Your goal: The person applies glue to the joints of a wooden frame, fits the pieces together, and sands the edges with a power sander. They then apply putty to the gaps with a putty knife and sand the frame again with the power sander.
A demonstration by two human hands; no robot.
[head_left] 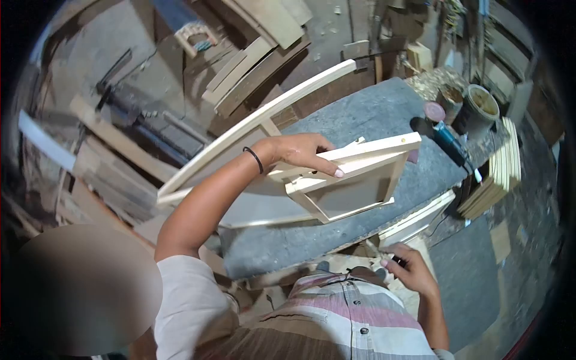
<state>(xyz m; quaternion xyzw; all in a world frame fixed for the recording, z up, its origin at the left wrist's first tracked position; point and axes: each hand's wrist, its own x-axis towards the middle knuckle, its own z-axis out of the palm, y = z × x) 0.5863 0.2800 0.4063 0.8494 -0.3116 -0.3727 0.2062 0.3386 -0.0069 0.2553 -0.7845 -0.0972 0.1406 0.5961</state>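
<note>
My left hand (303, 153), with a black band at the wrist, reaches over a small pale wooden frame (354, 157). Its thumb lies along the top bar, while the other fingers are partly hidden behind the wood. The small frame is tilted on the grey work surface (288, 246). Behind and left of it, a longer wooden frame (264, 114) with crosspieces lies across the surface. Low in front of my body, my right hand (411, 267) is closed around a slim light-coloured object (373, 247), whose kind I cannot make out.
A blue power tool (447, 141), a pink-lidded container (434, 112) and a bucket (482, 102) stand at the right. Stacked curved wooden strips (504, 162) are beyond them. Boards (258, 66) lie at the back. Another person's blue-clad leg (177, 15) shows at the top.
</note>
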